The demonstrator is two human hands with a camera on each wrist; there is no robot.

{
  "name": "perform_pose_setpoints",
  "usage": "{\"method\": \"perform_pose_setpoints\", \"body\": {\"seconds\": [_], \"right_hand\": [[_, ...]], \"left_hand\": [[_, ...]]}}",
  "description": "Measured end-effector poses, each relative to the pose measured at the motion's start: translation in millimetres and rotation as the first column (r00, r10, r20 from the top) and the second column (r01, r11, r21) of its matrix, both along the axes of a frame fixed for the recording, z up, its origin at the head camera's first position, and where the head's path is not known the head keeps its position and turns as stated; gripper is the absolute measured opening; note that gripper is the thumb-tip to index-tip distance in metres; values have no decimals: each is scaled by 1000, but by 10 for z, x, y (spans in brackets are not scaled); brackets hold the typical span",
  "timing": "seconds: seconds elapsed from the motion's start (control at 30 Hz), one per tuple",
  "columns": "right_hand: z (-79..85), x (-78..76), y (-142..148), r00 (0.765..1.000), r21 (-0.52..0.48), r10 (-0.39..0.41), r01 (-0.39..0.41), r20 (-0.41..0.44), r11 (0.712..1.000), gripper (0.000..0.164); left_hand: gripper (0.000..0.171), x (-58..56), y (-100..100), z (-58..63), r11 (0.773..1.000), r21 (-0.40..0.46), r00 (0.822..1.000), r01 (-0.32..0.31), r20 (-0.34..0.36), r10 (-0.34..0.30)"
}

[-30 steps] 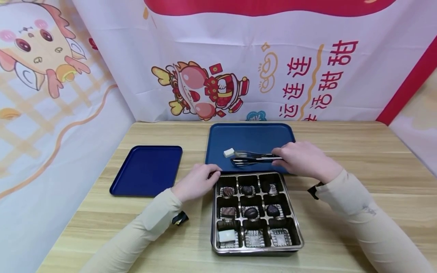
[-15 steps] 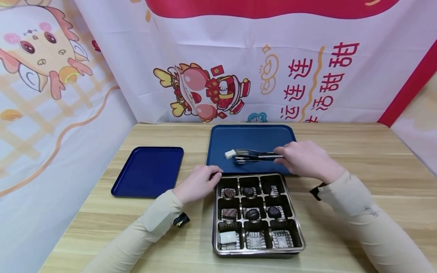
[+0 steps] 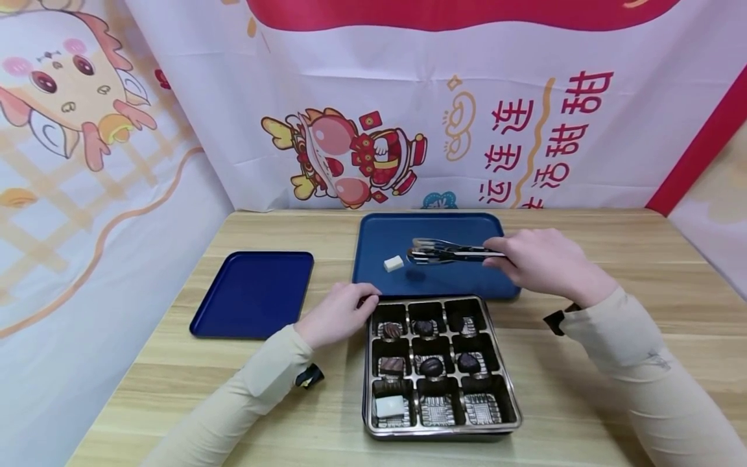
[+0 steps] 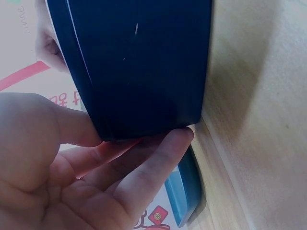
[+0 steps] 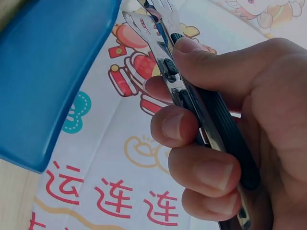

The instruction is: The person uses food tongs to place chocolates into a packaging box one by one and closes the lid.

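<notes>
My right hand [image 3: 539, 263] grips a pair of metal tongs [image 3: 449, 251] with black handles, raised over the large blue tray [image 3: 373, 227]. A small dark brown piece shows between the tong tips. Left of the tips, a white chocolate [image 3: 393, 263] lies on that tray. My left hand [image 3: 341, 311] holds the back left corner of a chocolate box [image 3: 373, 431], thumb and fingers on either side of the corner in the left wrist view. Dark chocolates sit in several compartments of its gold insert, one white chocolate [image 3: 389, 407] in the front left. Bare liners show in three others.
A smaller dark blue tray [image 3: 251, 295] lies on the wooden table [image 3: 332, 237], left of the box. Behind the table hangs a printed cloth [image 3: 222, 97], and another stands at the left.
My right hand has lifted the tongs off the large tray and moved them a little right, leaving the white chocolate there. The left hand has stayed on the box.
</notes>
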State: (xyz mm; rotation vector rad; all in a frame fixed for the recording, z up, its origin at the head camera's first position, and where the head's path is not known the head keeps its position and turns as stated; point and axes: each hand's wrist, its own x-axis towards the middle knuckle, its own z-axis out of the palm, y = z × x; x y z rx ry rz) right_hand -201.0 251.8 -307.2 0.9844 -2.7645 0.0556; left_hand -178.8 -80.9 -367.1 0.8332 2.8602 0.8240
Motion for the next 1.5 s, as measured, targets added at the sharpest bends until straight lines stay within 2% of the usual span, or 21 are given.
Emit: {"method": "perform_pose_setpoints", "body": {"seconds": [0.4, 0.6, 0.77, 0.97, 1.13, 1.33, 1.5], "right_hand": [[46, 33, 69, 999, -27, 35, -36, -33, 999, 22], [107, 106, 100, 997, -36, 61, -63, -43, 997, 12], [156, 203, 213, 995, -55, 76, -79, -71, 995, 13], [232, 340, 347, 983, -83, 120, -132, -137, 988, 12], [304, 507, 425, 976, -93, 144, -160, -161, 983, 25], [349, 695, 442, 959, -84, 202, -222, -198, 971, 30], [372, 828, 388, 946, -69, 264, -280, -188, 957, 28]], "left_hand": [[25, -4, 0, 5, 1000, 9, 1000, 5, 1, -5], [24, -7, -15, 0, 1000, 17, 1000, 8, 14, -8], [24, -19, 7, -5, 1000, 12, 1000, 14, -7, -14], [25, -3, 10, 5, 1000, -3, 1000, -3, 11, 3], [25, 2, 0, -3, 1000, 3, 1000, 2, 6, -2], [26, -2, 0, -1, 1000, 8, 1000, 3, 4, -3], [25, -12, -4, -1, 1000, 2, 1000, -2, -1, 2]]}}
